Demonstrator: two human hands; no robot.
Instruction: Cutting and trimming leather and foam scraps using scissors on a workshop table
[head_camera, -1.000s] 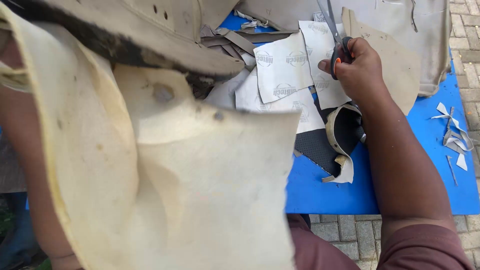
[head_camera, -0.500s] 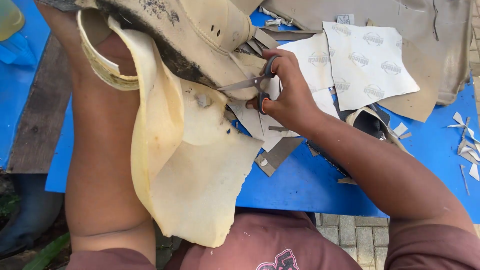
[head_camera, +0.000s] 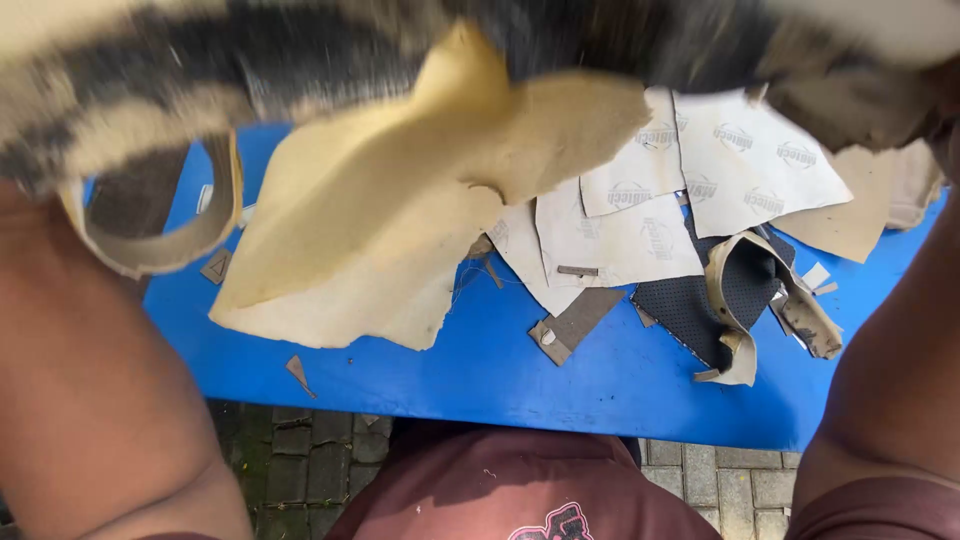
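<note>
Cream sheet (head_camera: 400, 230) now raised close to camera, blurred; scissors gone from view; fingers hidden, state unclear; worktop (head_camera: 520, 370) below.

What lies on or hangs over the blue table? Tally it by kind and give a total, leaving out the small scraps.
White printed sheets: 4
Large cream sheet: 1
Cream strip loop: 1
Dark perforated piece with cream trim: 1
Tan flat pieces at the right: 2, the far one partly hidden
Total: 9
</note>
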